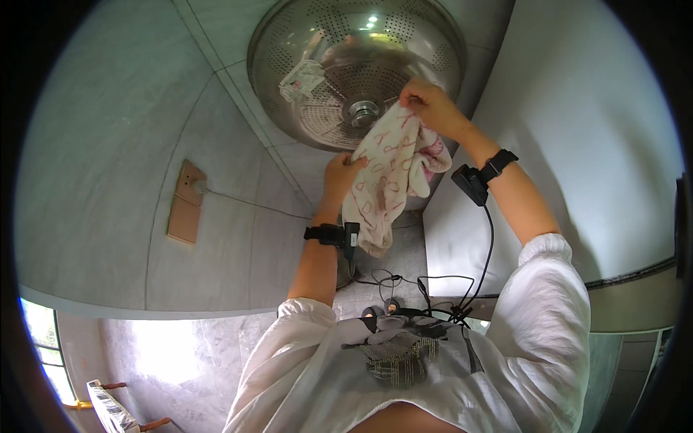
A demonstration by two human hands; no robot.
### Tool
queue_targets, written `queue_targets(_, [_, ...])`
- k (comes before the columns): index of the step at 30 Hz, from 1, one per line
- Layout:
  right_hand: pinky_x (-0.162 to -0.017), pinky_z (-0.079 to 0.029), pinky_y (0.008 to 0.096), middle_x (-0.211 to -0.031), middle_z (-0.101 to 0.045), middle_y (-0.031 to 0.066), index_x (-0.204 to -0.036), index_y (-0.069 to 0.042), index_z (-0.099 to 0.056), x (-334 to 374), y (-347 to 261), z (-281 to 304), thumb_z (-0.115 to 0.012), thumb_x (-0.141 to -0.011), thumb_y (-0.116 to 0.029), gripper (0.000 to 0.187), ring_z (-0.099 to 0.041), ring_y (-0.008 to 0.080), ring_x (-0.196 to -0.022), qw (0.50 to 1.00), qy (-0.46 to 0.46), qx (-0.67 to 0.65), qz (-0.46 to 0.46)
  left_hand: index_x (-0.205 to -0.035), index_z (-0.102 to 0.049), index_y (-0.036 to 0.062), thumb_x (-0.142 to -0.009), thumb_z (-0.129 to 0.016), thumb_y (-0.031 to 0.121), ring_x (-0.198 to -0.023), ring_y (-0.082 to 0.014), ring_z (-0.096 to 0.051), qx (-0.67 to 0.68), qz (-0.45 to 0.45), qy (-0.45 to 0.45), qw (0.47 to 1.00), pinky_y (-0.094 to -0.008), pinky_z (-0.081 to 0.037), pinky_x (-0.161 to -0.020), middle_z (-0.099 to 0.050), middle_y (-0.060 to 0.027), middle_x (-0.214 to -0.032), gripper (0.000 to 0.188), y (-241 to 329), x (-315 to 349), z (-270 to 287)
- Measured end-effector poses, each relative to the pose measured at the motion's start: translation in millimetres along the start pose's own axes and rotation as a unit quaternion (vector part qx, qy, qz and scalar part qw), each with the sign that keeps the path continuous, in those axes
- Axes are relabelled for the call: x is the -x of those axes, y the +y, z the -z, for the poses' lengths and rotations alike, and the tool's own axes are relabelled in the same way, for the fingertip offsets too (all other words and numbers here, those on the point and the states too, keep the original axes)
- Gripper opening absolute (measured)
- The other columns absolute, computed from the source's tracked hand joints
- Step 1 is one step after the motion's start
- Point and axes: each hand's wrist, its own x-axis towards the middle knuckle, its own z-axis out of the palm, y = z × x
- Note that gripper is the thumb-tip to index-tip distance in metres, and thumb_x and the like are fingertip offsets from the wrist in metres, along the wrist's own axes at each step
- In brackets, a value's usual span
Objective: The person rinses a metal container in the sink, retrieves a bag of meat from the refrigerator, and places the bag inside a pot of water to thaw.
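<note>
The right hand [435, 110] pinches the upper corner of a pink-patterned cloth [384, 177], the left hand [336, 180] its left edge; the cloth hangs across the lower right rim of a perforated drum [426, 43].

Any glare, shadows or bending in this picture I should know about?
Head view: small glare spots on the perforated metal drum; a washed-out patch on the grey floor; soft shadows on the white panel; edges bowed, corners black; patterned cloth fairly sharp.
</note>
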Motion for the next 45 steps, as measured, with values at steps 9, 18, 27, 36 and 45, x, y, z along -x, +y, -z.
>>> queue_targets(9, [-0.069,-0.042,0.0237,-0.084,-0.053,0.0035,-0.077,-0.001,-0.062,-1,5,38,-0.053,-0.077,0.009,0.014,-0.053,0.0143,-0.077,0.981,0.192,-0.015,-0.010,-0.086,-0.049,0.0026,-0.080,-0.059,0.000,-0.074,-0.0169,-0.054,0.038,-0.142,0.083,0.986,-0.0295,-0.043,-0.063,-0.054,-0.0097,-0.086,0.012,70,-36,27])
queue_targets(18, [-0.070,-0.045,0.0338,-0.085,-0.056,0.0078,-0.079,-0.005,-0.065,31,49,21,-0.058,-0.073,0.001,0.011,-0.055,0.0277,-0.081,0.925,0.263,0.273,-0.019,-0.098,-0.059,-0.0004,-0.086,-0.052,0.005,-0.089,-0.0327,-0.055,-0.250,-0.353,0.143,0.890,-0.0374,-0.046,-0.078,-0.051,-0.0169,-0.101,0.015,68,-75,-1])
queue_targets(27, [-0.075,-0.044,0.0411,-0.093,-0.056,0.0109,-0.086,-0.009,-0.065,72,99,-36,-0.055,-0.075,-0.007,0.015,-0.054,0.0308,-0.089,0.944,0.013,0.318,-0.082,-0.102,-0.059,-0.0010,-0.087,-0.053,0.018,-0.086,-0.0239,-0.056,-0.139,-0.252,0.173,0.942,-0.0311,-0.046,-0.075,-0.051,-0.0146,-0.102,0.025,33,-71,-19])
queue_targets(36, [-0.074,-0.048,0.0363,-0.093,-0.061,0.0173,-0.116,-0.004,-0.053,37,62,-77,-0.054,-0.084,-0.010,0.033,-0.061,0.0278,-0.083,0.986,0.060,-0.028,-0.151,-0.108,-0.057,0.0016,-0.086,-0.053,0.022,-0.083,-0.0181,-0.058,0.076,-0.166,0.115,0.976,-0.0280,-0.046,-0.074,-0.059,-0.0106,-0.094,0.030,18,-68,-17])
queue_targets(45, [-0.071,-0.047,0.0317,-0.094,-0.061,0.0163,-0.127,-0.004,-0.043,25,51,-105,-0.054,-0.087,-0.016,0.043,-0.061,0.0241,-0.079,0.971,0.089,-0.047,-0.217,-0.123,-0.051,0.0043,-0.086,-0.054,0.023,-0.095,-0.0224,-0.053,0.053,-0.121,0.054,0.990,-0.0300,-0.042,-0.084,-0.046,-0.0130,-0.121,0.041,15,-63,-14])
